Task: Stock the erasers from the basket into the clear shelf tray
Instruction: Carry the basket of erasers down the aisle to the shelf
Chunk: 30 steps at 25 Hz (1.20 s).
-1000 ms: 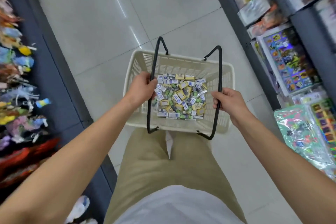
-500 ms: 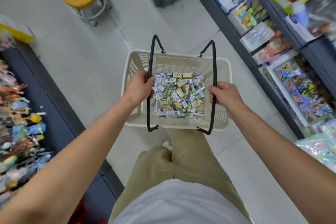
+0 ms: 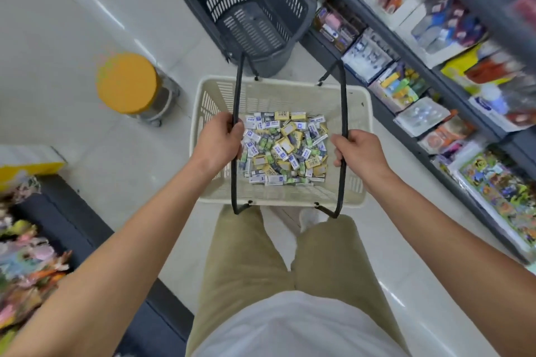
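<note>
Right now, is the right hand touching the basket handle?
Touching. The head view shows the right hand curled round the black handle on that side of the cream basket.

Dark grey slatted basket (image 3: pixel 246 9) stands on the pale tiled floor (image 3: pixel 72 23) at the far end of the aisle, close against the right-hand shelving (image 3: pixel 435 46). The shelving has a dark frame and several tiers stocked with packaged goods; labels are blurred and illegible. A round stool (image 3: pixel 127 82) with yellow seat and metal base stands left of the grey basket, apart from it. On the left, a dark display unit (image 3: pixel 29 255) carries small multicoloured items. A yellow-and-white box (image 3: pixel 26 165) sits at its far end.
</note>
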Each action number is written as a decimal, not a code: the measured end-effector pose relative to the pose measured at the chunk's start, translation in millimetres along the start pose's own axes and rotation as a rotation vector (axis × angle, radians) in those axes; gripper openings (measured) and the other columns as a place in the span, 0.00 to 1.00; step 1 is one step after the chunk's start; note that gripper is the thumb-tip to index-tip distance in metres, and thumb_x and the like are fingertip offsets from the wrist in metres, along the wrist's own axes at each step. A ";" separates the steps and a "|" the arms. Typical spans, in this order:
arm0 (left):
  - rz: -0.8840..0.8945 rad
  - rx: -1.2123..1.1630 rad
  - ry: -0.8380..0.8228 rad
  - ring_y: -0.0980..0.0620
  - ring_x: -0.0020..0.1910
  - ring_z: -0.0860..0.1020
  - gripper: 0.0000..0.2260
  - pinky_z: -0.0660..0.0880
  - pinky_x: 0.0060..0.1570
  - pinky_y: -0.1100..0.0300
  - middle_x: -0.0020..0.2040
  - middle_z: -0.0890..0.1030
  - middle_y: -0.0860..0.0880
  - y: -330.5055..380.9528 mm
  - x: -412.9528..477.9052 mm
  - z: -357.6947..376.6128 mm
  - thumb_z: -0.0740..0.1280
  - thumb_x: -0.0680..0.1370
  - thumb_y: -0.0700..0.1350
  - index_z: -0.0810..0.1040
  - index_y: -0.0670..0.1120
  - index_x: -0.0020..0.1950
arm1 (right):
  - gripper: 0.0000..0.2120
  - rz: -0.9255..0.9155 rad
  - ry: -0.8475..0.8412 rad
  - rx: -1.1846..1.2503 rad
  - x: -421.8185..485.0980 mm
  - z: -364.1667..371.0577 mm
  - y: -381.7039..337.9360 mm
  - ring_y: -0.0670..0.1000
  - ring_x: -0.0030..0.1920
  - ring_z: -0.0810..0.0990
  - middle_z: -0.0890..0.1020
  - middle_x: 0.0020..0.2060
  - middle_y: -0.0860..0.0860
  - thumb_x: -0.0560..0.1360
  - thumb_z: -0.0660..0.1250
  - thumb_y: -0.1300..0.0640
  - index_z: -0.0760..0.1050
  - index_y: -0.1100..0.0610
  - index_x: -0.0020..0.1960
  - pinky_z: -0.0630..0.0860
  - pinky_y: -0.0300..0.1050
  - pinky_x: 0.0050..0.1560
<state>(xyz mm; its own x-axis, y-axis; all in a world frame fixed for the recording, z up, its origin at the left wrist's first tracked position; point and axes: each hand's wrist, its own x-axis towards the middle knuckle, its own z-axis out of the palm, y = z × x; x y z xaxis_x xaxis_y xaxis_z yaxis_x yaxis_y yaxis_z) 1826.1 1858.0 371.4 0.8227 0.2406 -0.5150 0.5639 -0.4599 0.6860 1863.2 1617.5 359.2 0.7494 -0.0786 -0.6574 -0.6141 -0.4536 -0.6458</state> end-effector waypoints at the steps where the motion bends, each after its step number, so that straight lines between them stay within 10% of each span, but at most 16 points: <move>1: 0.032 0.019 -0.012 0.58 0.22 0.75 0.08 0.71 0.27 0.61 0.30 0.77 0.47 6.0 22.2 -20.0 0.58 0.80 0.43 0.70 0.44 0.42 | 0.13 -0.004 0.045 0.023 8.7 10.9 -18.1 0.45 0.21 0.74 0.74 0.26 0.51 0.75 0.65 0.57 0.70 0.57 0.32 0.75 0.48 0.38; 22: 0.391 0.232 -0.089 0.45 0.29 0.73 0.15 0.72 0.31 0.50 0.27 0.72 0.43 177.4 375.6 -231.6 0.61 0.79 0.43 0.67 0.45 0.31 | 0.15 0.067 0.349 0.497 184.8 116.8 -305.2 0.50 0.24 0.74 0.74 0.24 0.52 0.75 0.64 0.59 0.70 0.57 0.30 0.75 0.50 0.37; 30: 0.425 0.373 -0.337 0.54 0.22 0.74 0.13 0.70 0.25 0.62 0.26 0.75 0.47 200.0 496.3 -253.7 0.60 0.80 0.41 0.69 0.46 0.35 | 0.11 0.184 0.462 0.578 256.5 154.4 -340.7 0.45 0.21 0.75 0.75 0.25 0.51 0.75 0.65 0.57 0.72 0.60 0.36 0.75 0.51 0.39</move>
<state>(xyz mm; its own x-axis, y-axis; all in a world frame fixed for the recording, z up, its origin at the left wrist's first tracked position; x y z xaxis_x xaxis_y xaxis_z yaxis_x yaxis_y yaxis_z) 2365.4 2102.2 383.4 0.8666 -0.2802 -0.4130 0.0823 -0.7360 0.6719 2226.5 1889.0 350.7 0.5717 -0.5290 -0.6271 -0.6756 0.1301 -0.7257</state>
